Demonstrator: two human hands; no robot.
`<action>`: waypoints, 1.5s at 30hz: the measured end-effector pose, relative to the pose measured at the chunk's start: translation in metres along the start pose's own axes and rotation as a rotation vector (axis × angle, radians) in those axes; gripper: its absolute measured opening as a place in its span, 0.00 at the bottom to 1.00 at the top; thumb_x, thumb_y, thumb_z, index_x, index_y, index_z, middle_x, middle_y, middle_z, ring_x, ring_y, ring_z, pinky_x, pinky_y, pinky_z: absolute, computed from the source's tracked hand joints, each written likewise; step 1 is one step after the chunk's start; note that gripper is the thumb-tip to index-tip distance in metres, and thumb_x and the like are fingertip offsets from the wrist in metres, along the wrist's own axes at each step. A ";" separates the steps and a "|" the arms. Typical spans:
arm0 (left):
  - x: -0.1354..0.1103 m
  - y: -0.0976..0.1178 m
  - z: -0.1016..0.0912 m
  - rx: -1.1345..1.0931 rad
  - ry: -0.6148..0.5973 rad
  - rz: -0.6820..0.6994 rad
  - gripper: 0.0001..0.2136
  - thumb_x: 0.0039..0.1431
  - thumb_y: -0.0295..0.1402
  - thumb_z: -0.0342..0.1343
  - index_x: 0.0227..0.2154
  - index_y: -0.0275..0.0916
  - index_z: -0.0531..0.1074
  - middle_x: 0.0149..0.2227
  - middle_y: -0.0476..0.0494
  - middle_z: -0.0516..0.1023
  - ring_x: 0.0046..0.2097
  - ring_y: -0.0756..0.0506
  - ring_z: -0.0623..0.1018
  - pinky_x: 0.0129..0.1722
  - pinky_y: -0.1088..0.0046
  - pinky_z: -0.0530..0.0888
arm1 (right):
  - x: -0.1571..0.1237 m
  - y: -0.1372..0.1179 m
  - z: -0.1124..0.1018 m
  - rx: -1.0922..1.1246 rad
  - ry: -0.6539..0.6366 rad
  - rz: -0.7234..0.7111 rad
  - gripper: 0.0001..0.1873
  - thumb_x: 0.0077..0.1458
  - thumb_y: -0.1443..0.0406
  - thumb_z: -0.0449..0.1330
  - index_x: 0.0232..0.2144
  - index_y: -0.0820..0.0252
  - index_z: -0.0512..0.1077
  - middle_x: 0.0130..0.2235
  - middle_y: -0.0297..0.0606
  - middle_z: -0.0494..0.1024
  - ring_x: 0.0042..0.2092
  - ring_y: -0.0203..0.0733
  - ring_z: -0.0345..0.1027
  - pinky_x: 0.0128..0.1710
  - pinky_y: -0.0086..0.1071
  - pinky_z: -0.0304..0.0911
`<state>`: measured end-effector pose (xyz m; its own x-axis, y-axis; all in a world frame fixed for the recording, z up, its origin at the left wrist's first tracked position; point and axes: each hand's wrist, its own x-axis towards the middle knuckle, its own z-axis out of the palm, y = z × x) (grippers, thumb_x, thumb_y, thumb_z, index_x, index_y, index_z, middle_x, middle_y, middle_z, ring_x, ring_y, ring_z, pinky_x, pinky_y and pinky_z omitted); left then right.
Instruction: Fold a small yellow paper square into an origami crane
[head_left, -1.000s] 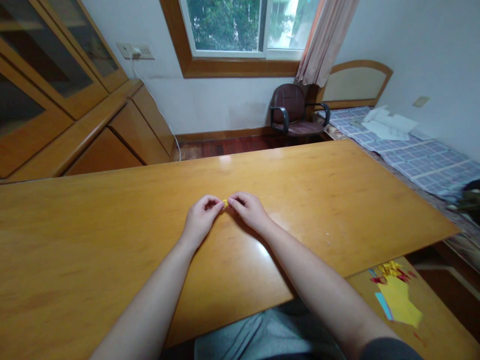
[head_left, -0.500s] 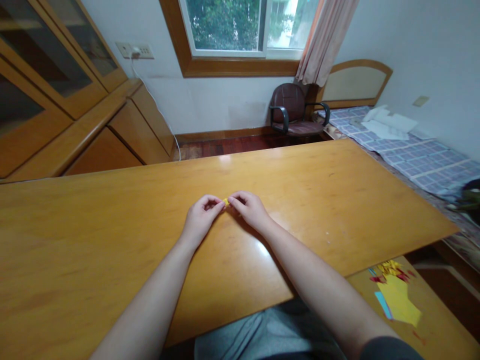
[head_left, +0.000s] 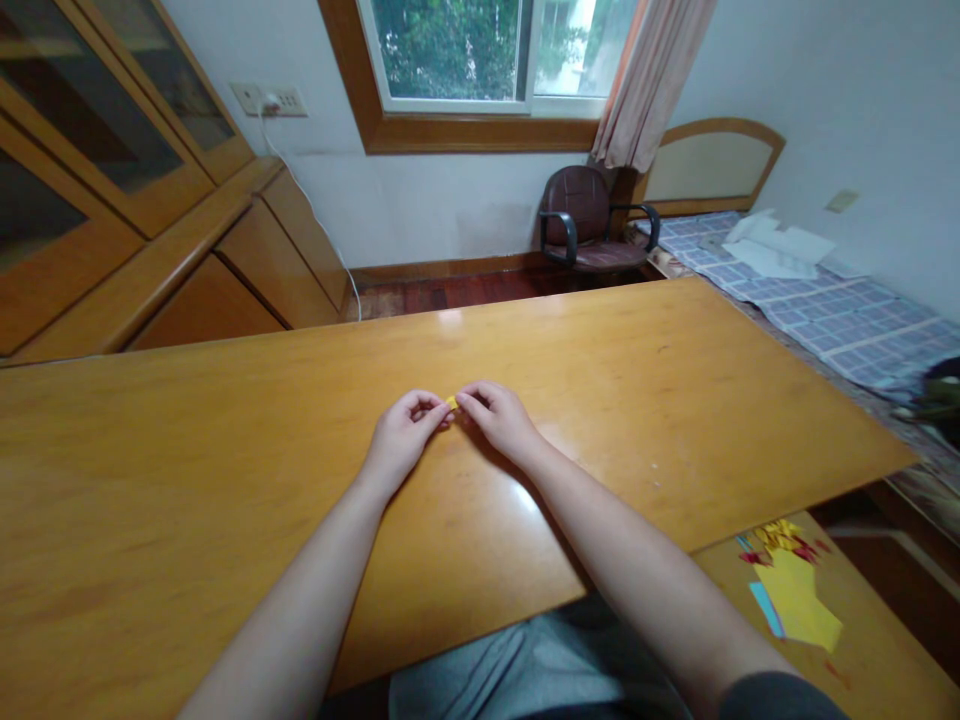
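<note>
A tiny yellow piece of folded paper [head_left: 451, 403] is pinched between both hands over the middle of the wooden table [head_left: 225, 480]. My left hand [head_left: 401, 440] grips its left end with thumb and fingertips closed. My right hand [head_left: 501, 420] pinches its right end the same way. Most of the paper is hidden by the fingers. Both wrists rest on or just above the tabletop.
Yellow, blue and red paper scraps [head_left: 795, 590] lie on a lower wooden surface at the right. A dark armchair [head_left: 589, 225] stands beyond the table under the window. Wooden cabinets [head_left: 112, 220] line the left wall; a bed [head_left: 825, 300] runs along the right.
</note>
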<state>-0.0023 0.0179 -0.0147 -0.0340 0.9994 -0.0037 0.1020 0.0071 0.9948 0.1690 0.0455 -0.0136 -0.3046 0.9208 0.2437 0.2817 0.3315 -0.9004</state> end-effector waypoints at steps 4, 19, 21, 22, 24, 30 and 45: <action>-0.001 0.003 0.001 -0.013 0.000 -0.016 0.17 0.48 0.46 0.65 0.30 0.37 0.71 0.30 0.47 0.78 0.34 0.47 0.79 0.40 0.69 0.76 | 0.000 -0.001 0.000 0.041 -0.006 0.025 0.12 0.61 0.61 0.56 0.31 0.61 0.75 0.31 0.35 0.77 0.35 0.37 0.69 0.37 0.28 0.62; -0.002 0.004 0.001 0.007 0.005 -0.037 0.17 0.49 0.46 0.65 0.33 0.37 0.77 0.34 0.43 0.81 0.36 0.44 0.79 0.43 0.65 0.76 | -0.002 -0.005 0.000 -0.037 -0.007 -0.019 0.10 0.60 0.62 0.57 0.32 0.60 0.76 0.33 0.36 0.78 0.35 0.36 0.69 0.39 0.29 0.62; -0.001 0.005 -0.001 0.083 0.020 0.002 0.15 0.50 0.46 0.64 0.33 0.38 0.79 0.35 0.42 0.81 0.39 0.43 0.79 0.44 0.65 0.75 | -0.002 -0.005 0.000 -0.030 0.000 -0.015 0.10 0.60 0.62 0.58 0.32 0.60 0.76 0.32 0.36 0.78 0.35 0.36 0.69 0.39 0.29 0.62; -0.001 0.005 -0.001 0.129 0.035 0.027 0.15 0.50 0.45 0.64 0.32 0.38 0.79 0.36 0.42 0.82 0.40 0.43 0.79 0.45 0.65 0.74 | -0.002 -0.005 0.000 -0.024 0.003 -0.012 0.10 0.60 0.62 0.58 0.32 0.60 0.75 0.32 0.36 0.78 0.34 0.37 0.69 0.39 0.29 0.62; -0.001 0.006 -0.002 0.195 0.063 0.060 0.14 0.49 0.46 0.64 0.30 0.39 0.80 0.35 0.42 0.82 0.40 0.42 0.78 0.45 0.66 0.73 | -0.002 -0.004 0.000 -0.009 0.005 -0.006 0.10 0.60 0.61 0.58 0.31 0.60 0.76 0.32 0.36 0.78 0.35 0.37 0.69 0.39 0.30 0.62; 0.000 0.005 -0.002 0.128 0.091 0.022 0.15 0.49 0.45 0.64 0.32 0.38 0.81 0.35 0.43 0.83 0.39 0.43 0.79 0.45 0.67 0.73 | -0.001 -0.002 -0.001 0.099 -0.015 0.063 0.13 0.58 0.57 0.59 0.32 0.60 0.76 0.31 0.35 0.77 0.34 0.37 0.69 0.34 0.29 0.64; 0.000 0.004 -0.002 0.025 0.053 -0.007 0.14 0.48 0.44 0.66 0.31 0.38 0.79 0.34 0.44 0.82 0.35 0.46 0.78 0.38 0.71 0.73 | -0.002 0.000 0.000 0.218 -0.054 0.116 0.13 0.54 0.57 0.61 0.30 0.62 0.75 0.28 0.34 0.76 0.29 0.34 0.66 0.30 0.27 0.62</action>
<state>-0.0036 0.0178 -0.0107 -0.0877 0.9961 -0.0049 0.1261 0.0160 0.9919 0.1695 0.0438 -0.0136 -0.3320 0.9356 0.1202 0.1159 0.1670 -0.9791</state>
